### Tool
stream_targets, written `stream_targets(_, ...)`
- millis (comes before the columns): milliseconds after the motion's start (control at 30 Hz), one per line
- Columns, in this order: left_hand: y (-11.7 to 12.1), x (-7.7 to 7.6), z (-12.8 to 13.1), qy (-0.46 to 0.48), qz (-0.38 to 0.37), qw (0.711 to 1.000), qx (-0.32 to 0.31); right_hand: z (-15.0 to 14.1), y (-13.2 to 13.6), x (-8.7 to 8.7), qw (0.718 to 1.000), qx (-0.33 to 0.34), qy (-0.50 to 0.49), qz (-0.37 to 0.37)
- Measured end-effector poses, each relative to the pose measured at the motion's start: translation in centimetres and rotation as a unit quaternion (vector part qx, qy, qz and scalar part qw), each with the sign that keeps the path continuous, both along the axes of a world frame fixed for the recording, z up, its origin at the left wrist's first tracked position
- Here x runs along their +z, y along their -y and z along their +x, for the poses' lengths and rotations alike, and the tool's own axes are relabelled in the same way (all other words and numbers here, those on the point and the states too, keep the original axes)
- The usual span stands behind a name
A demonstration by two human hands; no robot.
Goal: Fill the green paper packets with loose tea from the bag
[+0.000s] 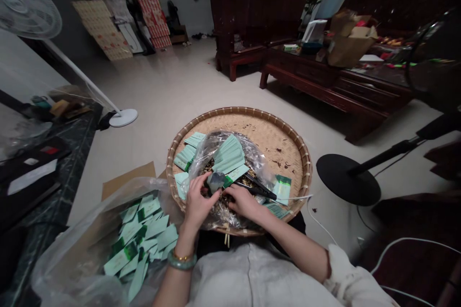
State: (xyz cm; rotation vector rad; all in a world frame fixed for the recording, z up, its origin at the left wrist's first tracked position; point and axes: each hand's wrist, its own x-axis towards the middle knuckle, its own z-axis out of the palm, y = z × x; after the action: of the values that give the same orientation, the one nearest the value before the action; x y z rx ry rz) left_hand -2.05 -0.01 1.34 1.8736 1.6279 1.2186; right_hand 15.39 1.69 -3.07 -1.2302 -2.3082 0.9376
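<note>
A round woven basket tray [288, 144] rests in front of me. In it lies a clear plastic bag [252, 156] of loose dark tea leaves, with fanned stacks of green packets [228, 153] on top. My left hand [196, 201] is curled around a small dark grey pouch [215, 182] held over the leaves. My right hand [243, 200] is closed in a pinch beside the pouch, over the leaves; what it holds is too small to make out. A dark scoop-like tool [261, 191] lies just right of that hand.
A plastic-lined box [118, 187] of several green packets [142, 237] sits at my lower left. A white fan [25, 2] stands at left beside a dark counter [54, 177]. A black fan base [347, 177] and white cables [396, 244] lie at right. Dark wooden furniture [324, 76] stands behind.
</note>
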Motion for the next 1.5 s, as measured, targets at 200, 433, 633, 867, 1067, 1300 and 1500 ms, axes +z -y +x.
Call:
stream_targets(200, -0.2, -0.1, -0.1, 0.013, -0.003, 1.000, -0.001, 0.1, -0.4, 0.1, 0.997, -0.018, -0.067, -0.017)
stream_targets(433, 0.1, 0.1, -0.1, 0.003, -0.005, 1.000, 0.001, 0.0, 1.5, 1.2, 0.995, -0.037, 0.096, 0.000)
stream_targets(633, 0.2, 0.2, 0.0, 0.008, -0.001, 1.000, 0.000, -0.3, 0.5, 0.9, 0.995, -0.035, 0.086, -0.030)
stream_targets(867, 0.1, -0.1, -0.2, 0.012, -0.006, 1.000, -0.001, -0.3, -0.1, 0.1, 0.999, -0.025, 0.034, -0.030)
stream_targets(1067, 0.1, -0.2, -0.1, 0.029, -0.010, 0.999, -0.009, -0.2, -0.3, -0.2, 0.999, -0.036, 0.020, -0.027)
stream_targets(1300, 0.2, -0.3, -0.1, 0.045, -0.020, 0.999, -0.017, 1.5, -1.3, 1.6, 0.994, -0.070, -0.071, -0.038)
stream_targets(1500, 0.3, -0.2, 0.4, 0.040, -0.022, 0.998, -0.032, 3.2, -1.6, 4.8, 0.984, -0.083, -0.142, -0.061)
